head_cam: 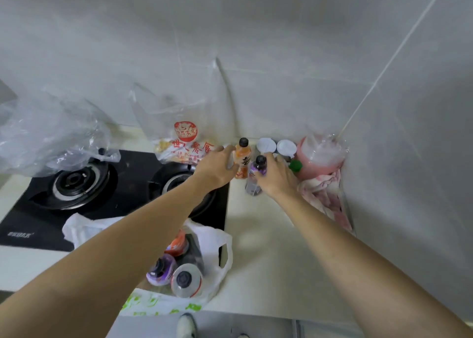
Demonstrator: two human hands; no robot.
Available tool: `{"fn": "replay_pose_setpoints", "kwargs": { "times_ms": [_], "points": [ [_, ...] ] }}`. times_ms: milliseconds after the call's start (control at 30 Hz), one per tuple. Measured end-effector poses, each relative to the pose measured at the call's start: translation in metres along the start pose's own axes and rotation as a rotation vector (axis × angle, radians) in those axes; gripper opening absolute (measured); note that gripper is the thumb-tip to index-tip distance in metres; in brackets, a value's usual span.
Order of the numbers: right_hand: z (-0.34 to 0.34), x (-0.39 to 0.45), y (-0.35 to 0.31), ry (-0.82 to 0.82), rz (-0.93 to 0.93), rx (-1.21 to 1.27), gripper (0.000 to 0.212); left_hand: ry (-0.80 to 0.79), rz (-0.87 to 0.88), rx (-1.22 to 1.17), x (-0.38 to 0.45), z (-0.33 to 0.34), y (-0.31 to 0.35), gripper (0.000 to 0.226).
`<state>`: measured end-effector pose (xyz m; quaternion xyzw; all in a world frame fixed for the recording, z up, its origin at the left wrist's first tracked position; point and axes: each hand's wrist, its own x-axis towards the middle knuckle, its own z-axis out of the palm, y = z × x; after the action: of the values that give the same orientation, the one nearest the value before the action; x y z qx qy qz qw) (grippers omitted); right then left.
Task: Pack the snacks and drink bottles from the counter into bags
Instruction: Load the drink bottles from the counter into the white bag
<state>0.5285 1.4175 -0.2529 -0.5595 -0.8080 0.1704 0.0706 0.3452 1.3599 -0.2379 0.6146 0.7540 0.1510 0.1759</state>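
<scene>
The left hand [217, 168] curls around the orange drink bottle [242, 159] and the right hand [275, 175] around the purple drink bottle [256, 176]; both bottles look rigid, slick and weighty, best gripped mid-body.

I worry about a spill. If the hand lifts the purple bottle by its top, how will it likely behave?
The purple bottle looks stiff, so it should probably keep its shape. It seems filled, so likely heavy for its size. It is tall and narrow: a sideways push may tip it, perhaps against the orange bottle beside it. The right hand curls fingers near the black cap; smooth plastic might slip.
</scene>
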Motion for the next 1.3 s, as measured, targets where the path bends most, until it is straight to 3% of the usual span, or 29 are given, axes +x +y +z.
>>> {"fn": "replay_pose_setpoints", "kwargs": {
  "times_ms": [267,467,600,733,967,1300],
  "points": [
    [0.012,0.043,0.005,-0.054,0.004,-0.07,0.043,-0.126,-0.003,0.097,0.086,0.018,0.005,0.062],
    [0.022,0.049,0.002,0.019,0.008,-0.053,0.036,-0.084,0.026,0.127,0.114,0.033,-0.002,0.032],
    [0.026,0.046,0.0,0.053,0.03,0.031,0.03,-0.071,0.072,0.123,0.112,0.035,-0.003,0.027],
    [0.026,0.031,-0.006,0.094,0.029,0.071,0.029,-0.07,0.082,0.057,0.093,0.03,-0.006,0.026],
    [0.009,-0.011,-0.024,0.192,-0.035,0.192,0.032,0.089,0.104,-0.04,0.023,-0.013,-0.013,0.031],
    [-0.035,-0.079,-0.09,0.234,-0.255,0.289,0.03,0.325,-0.041,-0.061,-0.106,-0.093,-0.055,0.034]
  ]
}}
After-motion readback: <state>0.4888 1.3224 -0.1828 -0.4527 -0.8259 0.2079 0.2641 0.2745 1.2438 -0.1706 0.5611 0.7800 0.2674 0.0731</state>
